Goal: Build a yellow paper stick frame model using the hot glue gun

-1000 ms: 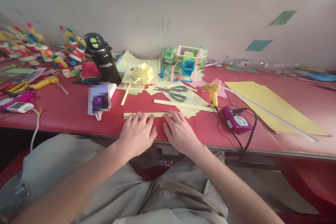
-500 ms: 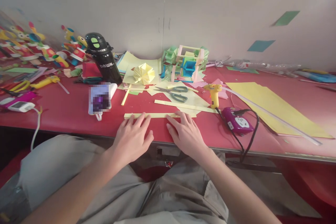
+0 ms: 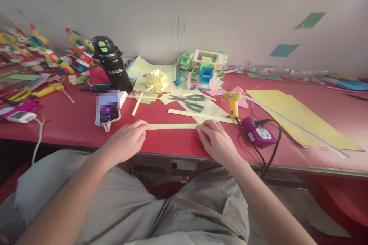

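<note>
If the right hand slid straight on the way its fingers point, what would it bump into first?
Probably the second paper strip just beyond the right hand, then the scissors. Its fingers point up-left; depth is hard to judge.

From lying side by side on the middle of the strip (image 3: 172,126), the left hand (image 3: 126,141) has slid out toward 9 o'clock to its left end and the right hand (image 3: 218,141) toward 3 o'clock to its right end, baring the middle.

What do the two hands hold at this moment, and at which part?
A long pale yellow paper strip lies flat on the red table. The left hand pinches its left end, and the right hand presses its right end.
</note>
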`<control>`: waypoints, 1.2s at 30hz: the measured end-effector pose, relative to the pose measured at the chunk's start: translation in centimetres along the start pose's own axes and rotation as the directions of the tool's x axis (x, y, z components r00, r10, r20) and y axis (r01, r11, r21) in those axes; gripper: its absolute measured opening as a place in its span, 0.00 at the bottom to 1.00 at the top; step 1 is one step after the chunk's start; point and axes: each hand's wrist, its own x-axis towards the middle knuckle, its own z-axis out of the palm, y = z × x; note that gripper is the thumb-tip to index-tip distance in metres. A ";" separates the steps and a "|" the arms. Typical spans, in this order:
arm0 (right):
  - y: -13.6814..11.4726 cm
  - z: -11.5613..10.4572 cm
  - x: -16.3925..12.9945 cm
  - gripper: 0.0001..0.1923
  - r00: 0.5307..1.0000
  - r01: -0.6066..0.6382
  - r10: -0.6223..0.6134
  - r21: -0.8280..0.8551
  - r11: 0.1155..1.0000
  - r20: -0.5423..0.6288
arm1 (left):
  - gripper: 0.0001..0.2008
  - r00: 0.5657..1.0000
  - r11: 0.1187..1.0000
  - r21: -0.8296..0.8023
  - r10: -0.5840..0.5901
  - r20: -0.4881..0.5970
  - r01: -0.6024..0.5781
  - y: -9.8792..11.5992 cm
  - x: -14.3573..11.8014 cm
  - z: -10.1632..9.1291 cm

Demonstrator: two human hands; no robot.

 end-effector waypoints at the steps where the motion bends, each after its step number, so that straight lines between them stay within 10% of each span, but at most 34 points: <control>1: 0.0 -0.1 0.2 0.20 1.000 -0.006 0.006 -0.012 1.000 0.004 | 0.20 1.000 1.000 -0.031 -0.003 0.001 0.003 -0.4 0.2 -0.1; 13: 0.5 -1.5 5.3 0.08 0.971 -0.037 0.046 -0.044 0.998 0.234 | 0.10 0.991 0.976 -0.217 0.034 0.126 -0.006 -3.5 5.1 -1.9; 21: 0.7 -0.8 6.9 0.16 0.932 0.096 -0.155 0.190 0.977 0.326 | 0.08 0.963 0.974 -0.221 0.008 0.268 0.054 -3.3 6.8 -2.3; 36: -4.0 2.2 9.2 0.04 0.909 0.274 -0.339 0.265 0.924 0.242 | 0.09 0.943 0.988 -0.154 0.064 0.326 -0.014 -3.6 6.9 -2.7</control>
